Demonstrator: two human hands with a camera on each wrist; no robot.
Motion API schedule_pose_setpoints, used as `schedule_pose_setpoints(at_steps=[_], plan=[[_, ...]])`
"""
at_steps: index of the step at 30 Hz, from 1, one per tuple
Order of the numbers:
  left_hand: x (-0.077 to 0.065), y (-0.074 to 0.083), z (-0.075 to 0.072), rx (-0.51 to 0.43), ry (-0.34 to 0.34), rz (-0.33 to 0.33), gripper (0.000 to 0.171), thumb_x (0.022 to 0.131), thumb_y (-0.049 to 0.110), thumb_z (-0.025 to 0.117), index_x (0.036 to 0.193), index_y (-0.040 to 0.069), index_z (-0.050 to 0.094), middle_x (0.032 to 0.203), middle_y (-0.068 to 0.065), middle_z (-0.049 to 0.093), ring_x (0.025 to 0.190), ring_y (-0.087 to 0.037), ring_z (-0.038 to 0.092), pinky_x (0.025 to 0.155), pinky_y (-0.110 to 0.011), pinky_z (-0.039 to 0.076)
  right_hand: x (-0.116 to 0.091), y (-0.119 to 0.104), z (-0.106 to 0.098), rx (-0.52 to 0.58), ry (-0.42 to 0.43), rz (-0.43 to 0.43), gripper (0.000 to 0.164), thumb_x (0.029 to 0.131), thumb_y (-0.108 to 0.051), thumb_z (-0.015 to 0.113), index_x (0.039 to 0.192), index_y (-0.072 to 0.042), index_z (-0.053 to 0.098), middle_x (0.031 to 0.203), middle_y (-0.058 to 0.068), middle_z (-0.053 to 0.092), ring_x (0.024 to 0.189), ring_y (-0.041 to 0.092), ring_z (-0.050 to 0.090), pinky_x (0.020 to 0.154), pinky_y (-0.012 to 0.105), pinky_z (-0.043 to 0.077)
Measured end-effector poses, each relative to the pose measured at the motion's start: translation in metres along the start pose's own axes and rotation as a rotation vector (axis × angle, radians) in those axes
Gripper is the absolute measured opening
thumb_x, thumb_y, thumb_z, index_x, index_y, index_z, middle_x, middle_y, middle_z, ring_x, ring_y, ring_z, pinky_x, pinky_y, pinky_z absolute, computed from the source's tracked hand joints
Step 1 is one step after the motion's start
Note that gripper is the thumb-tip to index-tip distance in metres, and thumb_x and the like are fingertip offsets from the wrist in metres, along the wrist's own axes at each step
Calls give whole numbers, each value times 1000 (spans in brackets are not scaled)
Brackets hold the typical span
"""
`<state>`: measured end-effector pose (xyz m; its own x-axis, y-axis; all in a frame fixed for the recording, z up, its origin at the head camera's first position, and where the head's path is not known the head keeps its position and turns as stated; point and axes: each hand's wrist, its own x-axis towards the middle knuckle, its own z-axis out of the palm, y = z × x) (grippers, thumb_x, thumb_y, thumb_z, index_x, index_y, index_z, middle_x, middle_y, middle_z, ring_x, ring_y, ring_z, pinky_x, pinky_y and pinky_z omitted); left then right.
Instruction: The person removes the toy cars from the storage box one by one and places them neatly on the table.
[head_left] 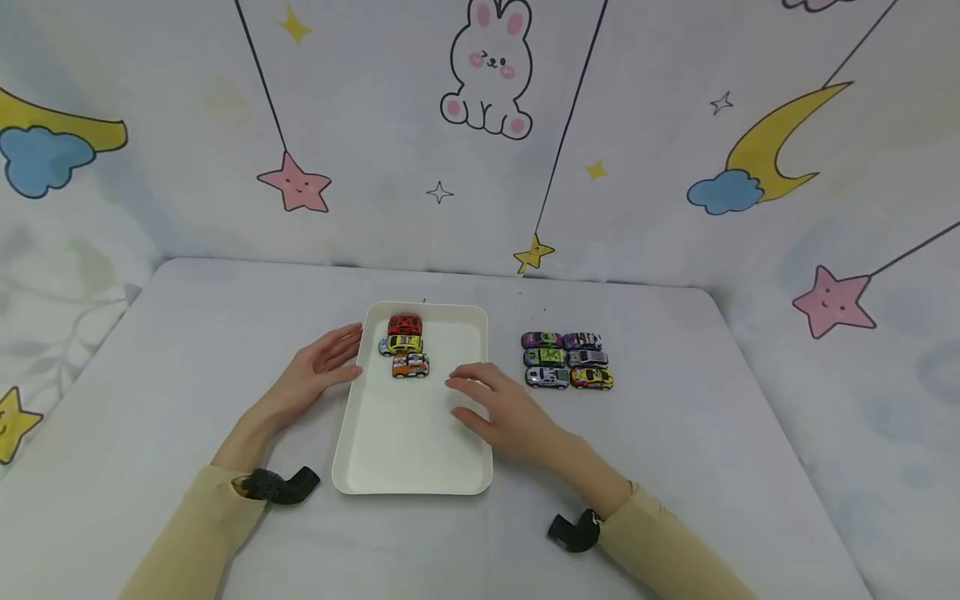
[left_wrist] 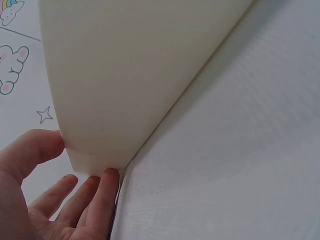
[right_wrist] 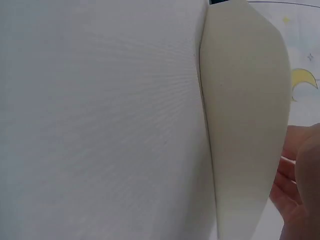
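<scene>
In the head view, the left hand (head_left: 318, 364) sits spread at the left rim of the tray (head_left: 412, 442). The right hand (head_left: 506, 408) hangs over its right side, fingers loosely bent, thumb apart. A red car (head_left: 405, 325), yellow car (head_left: 406, 344) and orange car (head_left: 410, 366) lie in the tray's far left part; six cars (head_left: 545, 357) lie right of it on the surface (head_left: 660, 433).

In the left wrist view, parted thumb and fingers touch the tray's outside. In the right wrist view, the tray partly hides the right hand.

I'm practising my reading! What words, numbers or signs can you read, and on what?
No words, numbers or brands can be read.
Three toy cars in the white tray: markings too small to read.
Six toy cars beside it: same, too small.
Backdrop: only drawings, no writing seen.
</scene>
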<state>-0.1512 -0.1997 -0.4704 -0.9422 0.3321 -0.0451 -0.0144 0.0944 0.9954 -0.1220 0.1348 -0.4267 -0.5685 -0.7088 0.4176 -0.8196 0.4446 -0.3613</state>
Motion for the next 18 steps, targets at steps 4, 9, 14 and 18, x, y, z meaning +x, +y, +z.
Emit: schedule_pose_setpoints(at_steps=[4, 9, 14, 18], plan=[[0, 1, 0, 1, -1, -1, 69, 88, 18, 67, 147, 20, 31, 151, -5, 32, 138, -23, 32, 100, -16, 39, 17, -2, 7, 19, -69, 43, 38, 88, -23, 67, 122, -9, 59, 125, 1, 52, 115, 10, 48, 95, 22, 46], [1, -1, -1, -11, -6, 2, 69, 88, 17, 67, 147, 19, 31, 151, -6, 32, 138, -24, 31, 99, -14, 39, 36, 0, 15, -4, -119, 96, 41, 88, -23, 68, 124, -9, 58, 124, 2, 52, 114, 12, 48, 97, 25, 45], [0, -1, 0, -6, -7, -6, 69, 88, 18, 67, 147, 20, 31, 152, -6, 31, 138, -23, 31, 101, -16, 39, 51, 2, 21, -25, -152, 162, 42, 87, -23, 69, 124, -9, 58, 122, 3, 53, 111, 15, 49, 95, 26, 46], [-1, -1, 0, 0, 2, 2, 69, 88, 18, 67, 147, 20, 31, 151, -6, 32, 138, -24, 31, 101, -17, 39, 61, 5, 25, -57, -154, 187, 41, 87, -25, 69, 123, -7, 58, 119, 3, 55, 108, 14, 50, 94, 25, 46]])
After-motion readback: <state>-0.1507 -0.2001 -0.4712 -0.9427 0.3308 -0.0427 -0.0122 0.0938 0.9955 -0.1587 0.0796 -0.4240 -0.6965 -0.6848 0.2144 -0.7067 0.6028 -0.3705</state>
